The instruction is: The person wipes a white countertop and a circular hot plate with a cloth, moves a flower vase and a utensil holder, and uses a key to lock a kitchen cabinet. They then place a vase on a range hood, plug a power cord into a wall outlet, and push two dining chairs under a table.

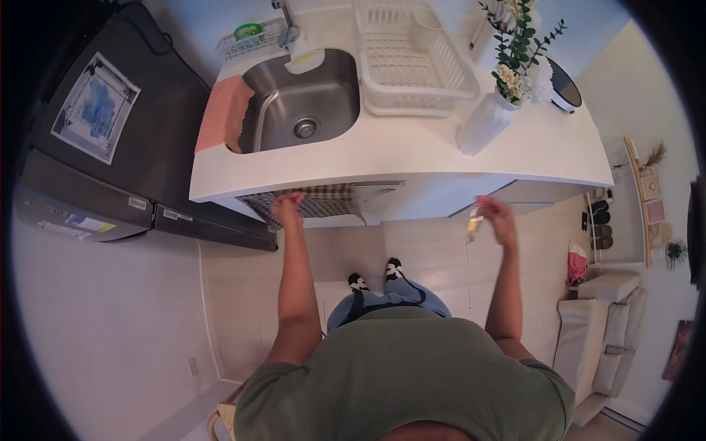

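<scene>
My left hand (288, 209) is raised with curled fingers in front of a dark-and-light checkered cloth (328, 201). The cloth hangs along the counter front below the sink; whether my fingers grip it or only overlap it from above, I cannot tell. Out to the right, my right hand (498, 219) pinches a small yellowish object (474, 224) that is too blurred to name. That hand is just off the counter's front edge, over the floor. A stainless steel sink (305, 99) is set into the white countertop (353, 160) before me.
A pink cloth (223, 114) drapes over the sink's left rim, beneath a faucet (288, 34). To the right stand a white dish rack (411, 91) and a white vase (485, 124) with flowers. A dark refrigerator (138, 105) borders the left; a sofa (584, 331) sits far right.
</scene>
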`<state>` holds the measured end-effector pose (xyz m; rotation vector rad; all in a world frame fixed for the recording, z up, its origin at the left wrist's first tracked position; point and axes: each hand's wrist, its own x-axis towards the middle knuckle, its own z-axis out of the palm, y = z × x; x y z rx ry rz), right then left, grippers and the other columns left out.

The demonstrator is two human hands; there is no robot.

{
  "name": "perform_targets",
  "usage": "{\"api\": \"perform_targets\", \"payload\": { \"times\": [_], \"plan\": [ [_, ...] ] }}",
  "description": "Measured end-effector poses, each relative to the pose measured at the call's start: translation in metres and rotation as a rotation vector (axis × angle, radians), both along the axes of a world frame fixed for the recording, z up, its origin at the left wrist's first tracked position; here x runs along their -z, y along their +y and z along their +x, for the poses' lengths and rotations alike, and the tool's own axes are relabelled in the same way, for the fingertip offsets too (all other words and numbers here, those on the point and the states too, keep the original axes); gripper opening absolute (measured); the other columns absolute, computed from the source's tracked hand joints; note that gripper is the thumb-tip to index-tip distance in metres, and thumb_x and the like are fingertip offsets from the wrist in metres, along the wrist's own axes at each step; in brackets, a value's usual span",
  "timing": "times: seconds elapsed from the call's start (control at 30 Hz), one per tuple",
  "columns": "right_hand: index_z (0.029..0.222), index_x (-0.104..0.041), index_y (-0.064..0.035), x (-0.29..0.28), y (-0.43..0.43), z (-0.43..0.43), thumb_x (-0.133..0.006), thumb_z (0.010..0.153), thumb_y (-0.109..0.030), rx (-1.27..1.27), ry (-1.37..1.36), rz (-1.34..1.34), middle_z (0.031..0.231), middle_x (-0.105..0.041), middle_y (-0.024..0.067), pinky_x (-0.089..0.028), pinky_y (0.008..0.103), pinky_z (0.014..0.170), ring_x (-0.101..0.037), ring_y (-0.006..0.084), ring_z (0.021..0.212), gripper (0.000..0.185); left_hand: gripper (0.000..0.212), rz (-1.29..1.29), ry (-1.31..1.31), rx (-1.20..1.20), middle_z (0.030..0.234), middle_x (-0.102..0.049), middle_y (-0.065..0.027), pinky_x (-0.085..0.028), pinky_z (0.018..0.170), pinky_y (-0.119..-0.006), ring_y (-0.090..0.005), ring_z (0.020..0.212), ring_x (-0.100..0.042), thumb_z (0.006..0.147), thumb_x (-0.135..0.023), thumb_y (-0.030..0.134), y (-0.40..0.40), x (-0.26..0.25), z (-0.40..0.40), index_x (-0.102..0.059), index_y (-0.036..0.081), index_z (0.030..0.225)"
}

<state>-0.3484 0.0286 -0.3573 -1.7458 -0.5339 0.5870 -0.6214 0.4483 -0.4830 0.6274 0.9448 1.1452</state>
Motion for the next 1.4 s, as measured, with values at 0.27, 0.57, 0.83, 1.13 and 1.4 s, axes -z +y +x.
{"api": "perform_targets", "payload": {
  "times": [0.27,0.57,0.83,1.13,1.4],
  "plan": [
    [0.118,-0.045,-0.0034,0.088,0.126,-0.058,-0.051,0.069,0.013,-0.058,-0.145,-0.023,0.084,-0.052,0.0091,-0.045,0.0306,0.066,-0.053,0.0201,0.074,0.052,0.014,0.252,0.423,0.083,0.067,-0.054,-0.0068,-0.048,0.051,-0.027,-0.0135,0.056,-0.052,0.086,-0.053,0.014,-0.025,0.012,-0.013,-0.048,0.003,0.081],
    [0.126,-0.034,-0.0036,0.095,0.138,-0.053,-0.047,0.062,0.016,-0.16,-0.698,-0.448,0.098,-0.046,0.0235,-0.044,0.0427,0.077,-0.047,0.039,0.089,0.068,0.017,1.119,1.012,0.615,0.082,-0.059,-0.0199,-0.047,0.07,-0.041,-0.0346,0.079,-0.058,0.082,-0.054,0.014,-0.143,-0.007,0.099,-0.058,-0.002,0.088],
    [0.131,-0.025,-0.007,0.086,0.12,-0.062,-0.048,0.063,0.014,-0.214,-0.744,-0.471,0.098,-0.047,0.0219,-0.044,0.0449,0.075,-0.048,0.0398,0.085,0.075,0.012,1.022,1.128,0.828,0.068,-0.059,-0.0221,-0.048,0.065,-0.044,-0.0378,0.065,-0.059,0.075,-0.053,0.006,-0.183,-0.03,0.087,-0.061,-0.002,0.07],
    [0.135,-0.021,-0.0093,0.081,0.086,-0.089,-0.047,0.061,0.015,-0.253,-0.712,-0.45,0.095,-0.048,0.021,-0.043,0.0443,0.075,-0.048,0.0393,0.082,0.082,0.018,0.109,0.542,1.004,0.066,-0.061,-0.0176,-0.054,0.055,-0.031,-0.0229,0.054,-0.062,0.079,-0.056,0.008,-0.204,-0.025,0.069,-0.06,-0.007,0.07],
    [0.134,-0.023,-0.0118,0.085,0.106,-0.087,-0.046,0.059,0.017,-0.192,-0.672,-0.418,0.094,-0.049,0.0203,-0.042,0.044,0.077,-0.048,0.04,0.085,0.084,0.022,-0.291,0.173,0.973,0.077,-0.062,-0.0184,-0.056,0.065,-0.036,-0.0259,0.068,-0.063,0.076,-0.066,0.008,-0.186,-0.02,0.102,-0.057,-0.01,0.085]
  ]
}}
